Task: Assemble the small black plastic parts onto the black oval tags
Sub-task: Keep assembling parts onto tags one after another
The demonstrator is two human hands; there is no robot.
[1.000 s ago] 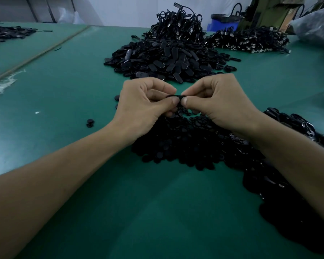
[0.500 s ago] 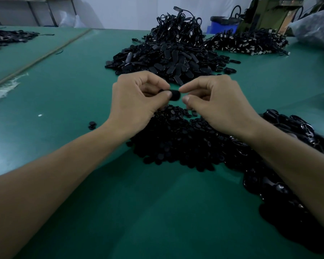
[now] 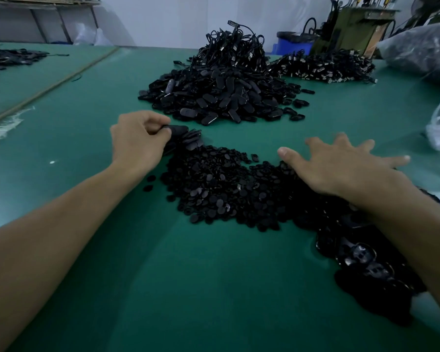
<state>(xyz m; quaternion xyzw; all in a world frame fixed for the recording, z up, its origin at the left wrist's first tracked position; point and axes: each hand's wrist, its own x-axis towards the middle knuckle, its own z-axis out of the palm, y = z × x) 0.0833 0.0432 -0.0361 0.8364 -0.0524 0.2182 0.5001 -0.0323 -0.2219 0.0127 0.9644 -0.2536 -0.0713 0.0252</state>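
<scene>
On the green counter [image 3: 163,275], the left hand [image 3: 137,142] has its fingers curled, pinching a black oval tag [image 3: 178,130] between the thumb and the fingertips. The tag sticks out to the right of the knuckles, just above the far left tip of a heap of small black plastic parts [image 3: 221,191] that spreads across the middle of the counter. A few more flat oval pieces [image 3: 194,141] sit just beside the held tag at that tip; whether the hand holds them too cannot be told. The right hand [image 3: 341,165] is open, palm down with the fingers spread and straight, and it is blurred. It is over the right side of the heap, and whether it touches the parts cannot be told. Nearer the person, under the right forearm, lies a darker pile of glossier black pieces [image 3: 366,260]. Beyond the hands, well apart from the heap, stands a mound of oval tags [image 3: 221,97], and behind it a taller tangle of corded pieces [image 3: 236,47]. Another flat pile [image 3: 323,67] lies to the right of that. At the far edge are a blue bin [image 3: 292,45] and a green machine [image 3: 353,29], with clear plastic bags [image 3: 422,49] on the right.
</scene>
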